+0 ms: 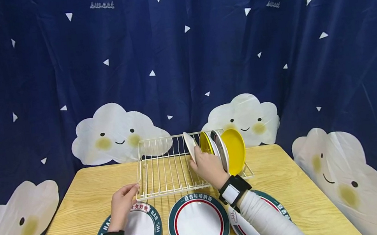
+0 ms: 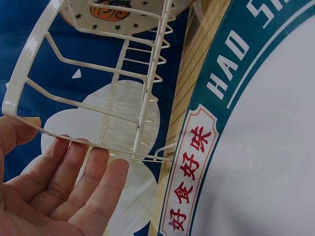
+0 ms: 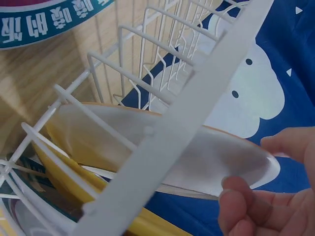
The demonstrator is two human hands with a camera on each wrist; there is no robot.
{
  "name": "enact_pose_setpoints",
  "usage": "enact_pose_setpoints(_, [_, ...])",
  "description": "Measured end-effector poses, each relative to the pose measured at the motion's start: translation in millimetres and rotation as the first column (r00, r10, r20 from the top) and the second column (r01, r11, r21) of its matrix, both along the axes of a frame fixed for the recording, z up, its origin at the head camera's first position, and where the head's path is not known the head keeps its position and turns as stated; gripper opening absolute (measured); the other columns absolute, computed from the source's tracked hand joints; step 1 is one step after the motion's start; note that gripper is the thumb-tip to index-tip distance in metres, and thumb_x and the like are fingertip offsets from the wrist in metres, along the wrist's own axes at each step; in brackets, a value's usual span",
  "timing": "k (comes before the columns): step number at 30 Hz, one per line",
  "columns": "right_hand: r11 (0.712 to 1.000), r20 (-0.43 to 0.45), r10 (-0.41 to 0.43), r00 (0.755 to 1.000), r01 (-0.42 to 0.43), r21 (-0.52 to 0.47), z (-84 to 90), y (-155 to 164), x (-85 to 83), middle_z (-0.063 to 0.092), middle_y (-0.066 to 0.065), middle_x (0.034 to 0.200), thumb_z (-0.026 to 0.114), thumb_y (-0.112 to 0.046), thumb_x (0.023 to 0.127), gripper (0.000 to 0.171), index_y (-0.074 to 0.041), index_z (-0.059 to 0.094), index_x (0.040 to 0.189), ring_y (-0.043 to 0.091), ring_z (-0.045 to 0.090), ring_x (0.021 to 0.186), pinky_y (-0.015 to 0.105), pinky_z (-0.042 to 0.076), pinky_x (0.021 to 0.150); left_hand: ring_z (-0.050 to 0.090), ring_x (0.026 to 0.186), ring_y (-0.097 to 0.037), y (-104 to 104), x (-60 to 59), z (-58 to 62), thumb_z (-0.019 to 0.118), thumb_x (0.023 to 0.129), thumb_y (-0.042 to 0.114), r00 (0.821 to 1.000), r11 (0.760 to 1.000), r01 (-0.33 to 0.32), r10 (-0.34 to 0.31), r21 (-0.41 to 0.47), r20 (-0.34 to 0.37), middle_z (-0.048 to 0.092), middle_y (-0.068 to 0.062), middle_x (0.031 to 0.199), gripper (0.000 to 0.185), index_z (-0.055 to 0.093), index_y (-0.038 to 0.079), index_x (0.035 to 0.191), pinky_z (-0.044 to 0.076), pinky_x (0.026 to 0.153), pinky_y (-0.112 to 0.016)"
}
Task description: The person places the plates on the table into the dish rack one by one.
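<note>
Evidently, the wire rack (image 3: 177,118) holds the white plate (image 1: 190,144), standing tilted beside a yellow plate (image 1: 204,143). The right hand (image 1: 208,166) pinches its rim; the left hand (image 1: 122,202) grips the rack's end wire. Best steady the rack, keeping that plate aligned with its slot.

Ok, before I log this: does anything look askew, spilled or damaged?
Nothing stands out: a white plate leans in the rack, but the right grip holds it. Three green-rimmed plates lie flat; no spill or damage shows.
</note>
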State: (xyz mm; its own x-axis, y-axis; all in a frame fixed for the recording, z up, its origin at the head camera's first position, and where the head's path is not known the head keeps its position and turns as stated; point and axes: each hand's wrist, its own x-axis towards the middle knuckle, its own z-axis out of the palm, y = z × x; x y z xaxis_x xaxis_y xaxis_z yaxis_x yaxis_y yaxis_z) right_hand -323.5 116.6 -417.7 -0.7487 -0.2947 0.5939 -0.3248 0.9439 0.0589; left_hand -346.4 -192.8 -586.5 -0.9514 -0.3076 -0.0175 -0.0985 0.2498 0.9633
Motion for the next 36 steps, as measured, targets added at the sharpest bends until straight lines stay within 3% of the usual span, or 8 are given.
enact_pose_setpoints(8, [0.998, -0.076, 0.06, 0.995, -0.061, -0.002, -4.1, 16, 16.4, 0.042, -0.003, 0.047, 0.054, -0.04, 0.085, 0.036, -0.007, 0.05, 0.101, 0.012, 0.04, 0.036, 0.021, 0.023, 0.03, 0.056, 0.099, -0.016, 1, -1.8, 0.9, 0.053, 0.069, 0.07, 1.0, 1.0, 0.003, -0.003, -0.007, -0.001, 0.058, 0.001, 0.107, 0.062, 0.06, 0.023, 0.108, 0.056, 0.071, -0.03])
enact_pose_setpoints(15, [0.986, -0.127, 0.102, 0.987, -0.117, -0.121, -1.4, 48, 36.1, 0.041, -0.004, 0.05, 0.057, -0.031, 0.084, 0.024, -0.008, 0.053, 0.092, 0.008, 0.037, 0.04, 0.017, 0.023, 0.034, 0.056, 0.1, -0.018, 2, 1.6, 6.4, 0.054, 0.069, 0.069, 1.0, 1.0, 0.006, -0.006, 0.004, 0.0, 0.058, 0.001, 0.107, 0.061, 0.06, 0.023, 0.107, 0.056, 0.073, -0.032])
enact_pose_setpoints(20, [0.975, -0.21, 0.024, 0.977, -0.069, -0.212, -2.1, 84, 45.6, 0.038, -0.007, 0.048, 0.059, -0.028, 0.083, 0.022, -0.007, 0.057, 0.09, 0.004, 0.031, 0.039, 0.016, 0.019, 0.034, 0.055, 0.1, -0.018, 1, 1.3, 7.2, 0.055, 0.068, 0.07, 1.0, 1.0, 0.0, 0.0, 0.007, -0.011, 0.059, 0.0, 0.107, 0.062, 0.061, 0.022, 0.108, 0.056, 0.073, -0.033])
enact_pose_setpoints(25, [0.952, -0.198, -0.099, 0.975, 0.035, -0.305, -13.6, 124, 59.5, 0.039, -0.007, 0.047, 0.06, -0.028, 0.083, 0.023, -0.006, 0.058, 0.089, 0.003, 0.027, 0.038, 0.017, 0.019, 0.034, 0.055, 0.1, -0.019, 2, 2.8, 6.9, 0.055, 0.07, 0.067, 1.0, 1.0, 0.002, -0.001, 0.026, -0.015, 0.058, -0.001, 0.107, 0.06, 0.061, 0.021, 0.109, 0.056, 0.073, -0.032])
enact_pose_setpoints(26, [0.944, -0.187, -0.125, 0.974, 0.059, -0.326, -17.1, 131, 63.2, 0.039, -0.007, 0.047, 0.059, -0.029, 0.084, 0.024, -0.006, 0.058, 0.089, 0.003, 0.027, 0.038, 0.017, 0.019, 0.034, 0.055, 0.1, -0.019, 2, 8.9, 12.6, 0.056, 0.075, 0.061, 0.998, 0.998, 0.039, -0.037, 0.059, -0.044, 0.059, -0.003, 0.108, 0.055, 0.061, 0.018, 0.11, 0.056, 0.076, -0.033])
enact_pose_setpoints(31, [0.882, -0.115, -0.273, 0.955, 0.201, -0.426, -38.6, 167, 82.3, 0.037, -0.007, 0.046, 0.059, -0.03, 0.085, 0.025, -0.005, 0.058, 0.09, 0.005, 0.025, 0.037, 0.02, 0.019, 0.034, 0.056, 0.099, -0.018, 2, 9.5, 8.9, 0.056, 0.075, 0.061, 0.999, 0.998, 0.033, -0.031, 0.05, -0.038, 0.059, -0.003, 0.107, 0.055, 0.061, 0.019, 0.109, 0.056, 0.075, -0.032])
enact_pose_setpoints(33, [0.843, -0.056, -0.333, 0.941, 0.271, -0.464, -46.2, 180, 90.9, 0.038, -0.006, 0.047, 0.059, -0.03, 0.085, 0.027, -0.004, 0.058, 0.091, 0.006, 0.027, 0.038, 0.02, 0.02, 0.035, 0.056, 0.099, -0.018, 2, 5.7, 4.9, 0.055, 0.071, 0.067, 1.0, 1.0, 0.007, -0.007, 0.017, -0.007, 0.059, -0.003, 0.108, 0.06, 0.061, 0.021, 0.109, 0.057, 0.07, -0.03])
enact_pose_setpoints(36, [0.769, 0.1, -0.405, 0.909, 0.397, -0.5, -54.8, 196, 104.3, 0.044, -0.002, 0.05, 0.055, -0.036, 0.087, 0.033, -0.004, 0.056, 0.095, 0.01, 0.033, 0.04, 0.023, 0.024, 0.037, 0.055, 0.099, -0.021, 4, 15.4, 19.8, 0.054, 0.075, 0.064, 0.999, 0.999, 0.043, -0.043, 0.013, -0.013, 0.058, -0.007, 0.11, 0.061, 0.06, 0.016, 0.112, 0.056, 0.067, -0.028])
